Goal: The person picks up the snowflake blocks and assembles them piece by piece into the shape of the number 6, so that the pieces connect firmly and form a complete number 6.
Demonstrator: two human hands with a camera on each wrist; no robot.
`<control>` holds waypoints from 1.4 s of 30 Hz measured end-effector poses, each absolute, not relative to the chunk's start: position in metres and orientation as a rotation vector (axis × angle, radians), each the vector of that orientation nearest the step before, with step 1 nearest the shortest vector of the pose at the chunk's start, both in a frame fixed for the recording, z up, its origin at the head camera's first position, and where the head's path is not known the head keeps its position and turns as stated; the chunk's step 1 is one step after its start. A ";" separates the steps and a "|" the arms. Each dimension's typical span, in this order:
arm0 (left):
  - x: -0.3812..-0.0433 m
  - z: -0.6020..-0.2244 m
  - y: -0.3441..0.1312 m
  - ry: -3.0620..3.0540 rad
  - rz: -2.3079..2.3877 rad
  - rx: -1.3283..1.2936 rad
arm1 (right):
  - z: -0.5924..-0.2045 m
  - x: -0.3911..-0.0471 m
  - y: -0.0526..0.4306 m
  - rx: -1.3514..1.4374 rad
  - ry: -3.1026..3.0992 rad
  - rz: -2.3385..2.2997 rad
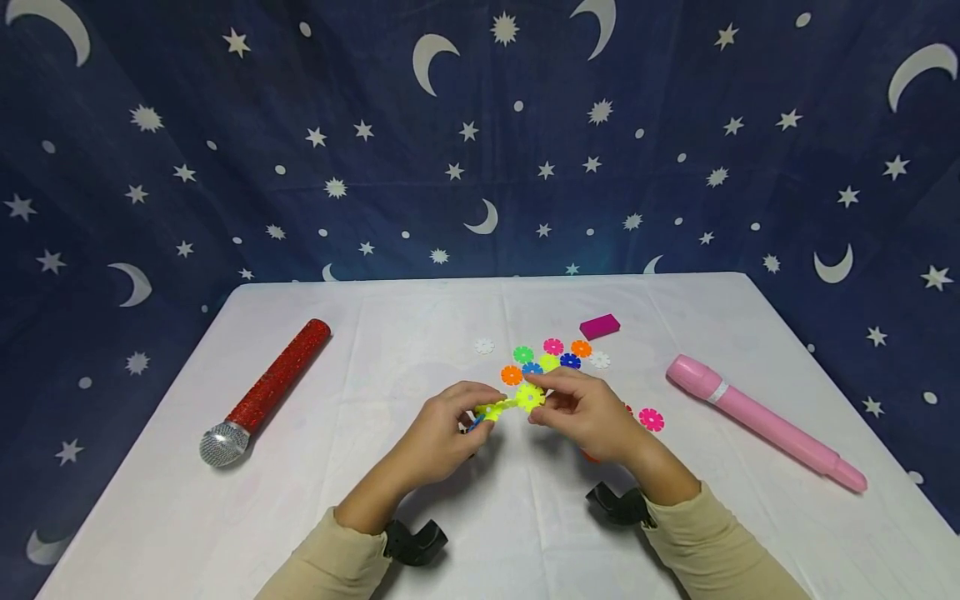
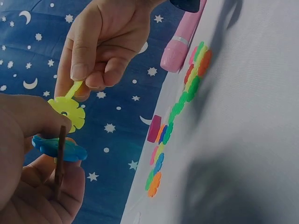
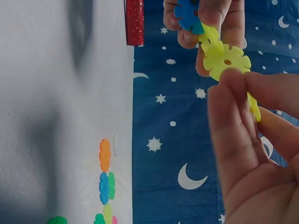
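Over the middle of the table, both hands hold a small joined group of notched plastic discs. My left hand (image 1: pixel 450 425) grips the end with a blue disc (image 2: pixel 60 148) and a brown disc (image 2: pixel 60 163) seen edge-on. A yellow disc (image 2: pixel 67 113) projects from that hand. My right hand (image 1: pixel 588 412) pinches a yellow disc (image 1: pixel 531 397) between thumb and fingers at the other end. In the right wrist view, yellow discs (image 3: pixel 227 62) span from one hand to the other, and the fingers cover part of them.
Loose discs in several colours, such as an orange disc (image 1: pixel 512 375) and a pink disc (image 1: pixel 651 419), lie behind and beside the right hand. A magenta block (image 1: pixel 600 327) lies farther back. A red glittery microphone (image 1: pixel 279 387) is at left, a pink marker-shaped tube (image 1: pixel 765 422) at right.
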State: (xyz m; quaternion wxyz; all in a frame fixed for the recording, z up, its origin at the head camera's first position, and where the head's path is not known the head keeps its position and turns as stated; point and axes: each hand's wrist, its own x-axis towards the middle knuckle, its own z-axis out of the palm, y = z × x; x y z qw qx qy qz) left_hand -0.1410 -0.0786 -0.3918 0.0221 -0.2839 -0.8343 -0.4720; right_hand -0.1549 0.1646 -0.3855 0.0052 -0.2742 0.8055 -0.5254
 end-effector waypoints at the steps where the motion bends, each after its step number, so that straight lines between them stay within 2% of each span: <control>1: -0.141 -0.392 -0.078 -2.585 -1.459 -0.885 | -0.385 -0.154 0.164 -0.883 2.570 -1.597; 6: -0.141 -0.393 -0.078 -2.566 -1.441 -0.901 | -0.382 -0.153 0.165 -0.923 2.686 -1.467; 19: -0.136 -0.385 -0.081 -2.536 -1.351 -1.042 | -0.379 -0.151 0.163 -0.924 2.595 -1.484; 25: -0.136 -0.388 -0.079 -2.553 -1.446 -0.977 | -0.381 -0.150 0.160 -0.892 2.524 -1.564; 33: -0.136 -0.391 -0.077 -2.664 -1.653 -0.721 | -0.381 -0.155 0.166 -0.805 2.554 -1.480; 42: -0.140 -0.392 -0.079 -2.699 -1.624 -0.701 | -0.389 -0.172 0.187 -0.578 2.741 -1.226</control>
